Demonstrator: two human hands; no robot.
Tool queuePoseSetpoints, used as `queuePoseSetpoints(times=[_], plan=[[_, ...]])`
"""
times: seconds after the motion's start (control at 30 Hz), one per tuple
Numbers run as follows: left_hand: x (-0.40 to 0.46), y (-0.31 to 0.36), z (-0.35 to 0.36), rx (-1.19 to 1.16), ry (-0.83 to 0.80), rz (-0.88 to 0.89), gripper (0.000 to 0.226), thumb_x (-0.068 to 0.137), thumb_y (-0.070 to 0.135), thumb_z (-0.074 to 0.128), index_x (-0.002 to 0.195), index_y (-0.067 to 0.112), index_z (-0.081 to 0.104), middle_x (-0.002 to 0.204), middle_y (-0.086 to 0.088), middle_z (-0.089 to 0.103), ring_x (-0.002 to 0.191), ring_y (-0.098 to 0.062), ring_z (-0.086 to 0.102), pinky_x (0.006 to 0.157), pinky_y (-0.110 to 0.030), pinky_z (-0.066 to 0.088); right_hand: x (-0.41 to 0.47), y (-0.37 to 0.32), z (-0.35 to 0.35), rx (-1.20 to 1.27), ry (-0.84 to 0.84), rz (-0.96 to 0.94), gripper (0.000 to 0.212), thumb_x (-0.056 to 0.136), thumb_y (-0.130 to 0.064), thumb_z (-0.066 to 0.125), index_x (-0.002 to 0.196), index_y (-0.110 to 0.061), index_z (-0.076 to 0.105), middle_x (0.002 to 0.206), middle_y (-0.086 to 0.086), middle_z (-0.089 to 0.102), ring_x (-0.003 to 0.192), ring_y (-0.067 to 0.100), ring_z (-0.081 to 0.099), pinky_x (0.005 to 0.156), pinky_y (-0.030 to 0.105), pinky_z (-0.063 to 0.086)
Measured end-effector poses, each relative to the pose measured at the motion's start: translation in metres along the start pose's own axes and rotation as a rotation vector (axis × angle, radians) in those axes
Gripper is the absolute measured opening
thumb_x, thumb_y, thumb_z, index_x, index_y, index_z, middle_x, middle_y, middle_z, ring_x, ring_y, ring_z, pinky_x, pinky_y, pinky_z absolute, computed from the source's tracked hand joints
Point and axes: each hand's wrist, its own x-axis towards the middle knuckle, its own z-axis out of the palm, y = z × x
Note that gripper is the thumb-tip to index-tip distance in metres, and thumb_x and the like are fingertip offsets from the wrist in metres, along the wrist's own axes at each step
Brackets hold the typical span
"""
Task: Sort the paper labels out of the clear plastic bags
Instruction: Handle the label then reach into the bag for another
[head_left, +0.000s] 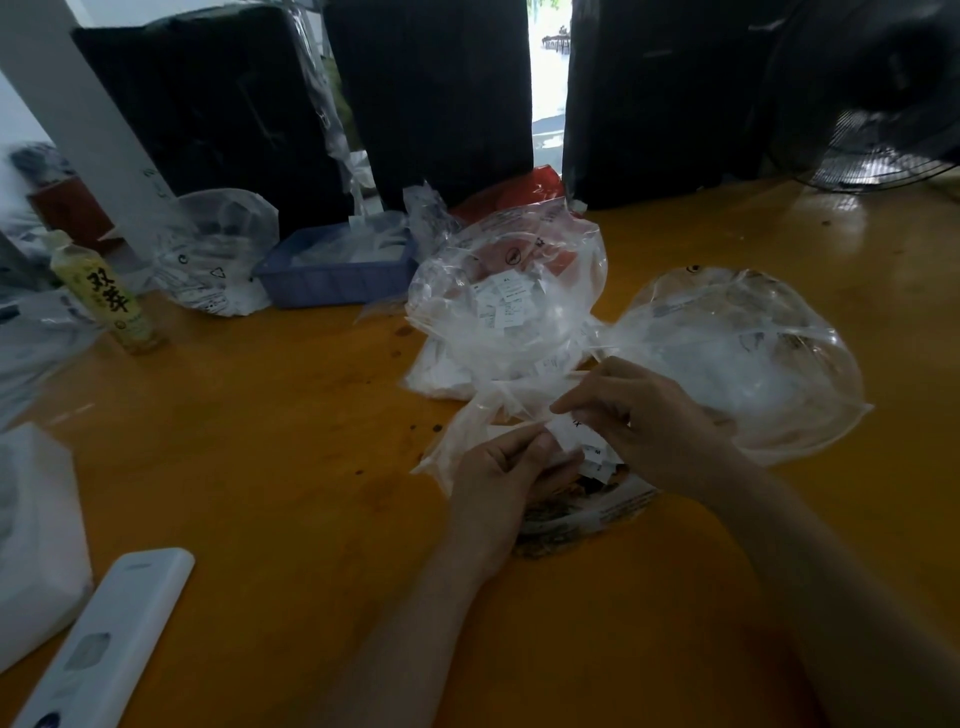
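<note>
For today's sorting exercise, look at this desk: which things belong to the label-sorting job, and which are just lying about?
Part of the job:
- left hand and right hand, both pinching the paper labels
- small clear bag under the hands
- puffed-up clear bag
- clear bag with labels inside

Lying about:
- drink bottle
- blue tray
- white remote
- fan

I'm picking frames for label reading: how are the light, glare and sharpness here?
Head view: bright doorway backlights the scene, so the rear bundles are near black; glare streaks the clear bags; label print is too soft to read; both hands slightly blurred; wide-angle bending at the edges.
</note>
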Motion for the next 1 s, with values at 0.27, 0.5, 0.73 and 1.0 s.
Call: queuePoseSetpoints(times=[0.27, 0.5, 0.73, 1.0], plan=[[0.001, 0.001, 0.000, 0.034, 0.069, -0.028, 0.019, 0.099, 0.037, 0.072, 0.114, 0.032, 0.081, 0.104, -0.011, 0.081, 0.100, -0.032, 0.079, 0.084, -0.032, 0.064, 0.000, 0.003, 0.007, 0.091, 0.041, 0.189, 0.034, 0.096, -0.041, 0.065, 0.130, -0.044, 0.059, 0.110, -0.030, 0.055, 0.093, -0.006, 0.059, 0.072, 0.007, 0.046], [0.001, 0.005, 0.003, -0.051, 0.108, -0.086, 0.020, 0.092, 0.033, 0.074, 0.109, 0.031, 0.084, 0.108, -0.006, 0.080, 0.101, -0.036, 0.078, 0.081, -0.032, 0.065, 0.002, -0.001, 0.015, 0.187, 0.103, 0.265, 0.017, 0.091, -0.035, 0.075, 0.101, -0.043, 0.064, 0.092, -0.017, 0.069, 0.085, -0.003, 0.066, 0.075, 0.022, 0.059], [0.001, 0.008, 0.005, -0.123, 0.110, -0.108, 0.022, 0.093, 0.027, 0.072, 0.110, 0.019, 0.083, 0.113, -0.014, 0.079, 0.101, -0.035, 0.078, 0.075, -0.031, 0.066, 0.002, -0.003, 0.015, 0.268, 0.157, 0.312, 0.012, 0.088, -0.033, 0.079, 0.097, -0.029, 0.072, 0.084, -0.013, 0.073, 0.077, 0.002, 0.070, 0.071, 0.024, 0.059], [0.002, 0.010, 0.003, -0.161, 0.099, -0.131, 0.024, 0.093, 0.030, 0.072, 0.109, 0.017, 0.084, 0.117, -0.018, 0.078, 0.103, -0.035, 0.077, 0.082, -0.038, 0.066, -0.001, -0.009, 0.013, 0.290, 0.079, 0.251, 0.014, 0.096, -0.026, 0.071, 0.106, -0.034, 0.075, 0.086, -0.017, 0.072, 0.078, 0.000, 0.069, 0.070, 0.015, 0.055]])
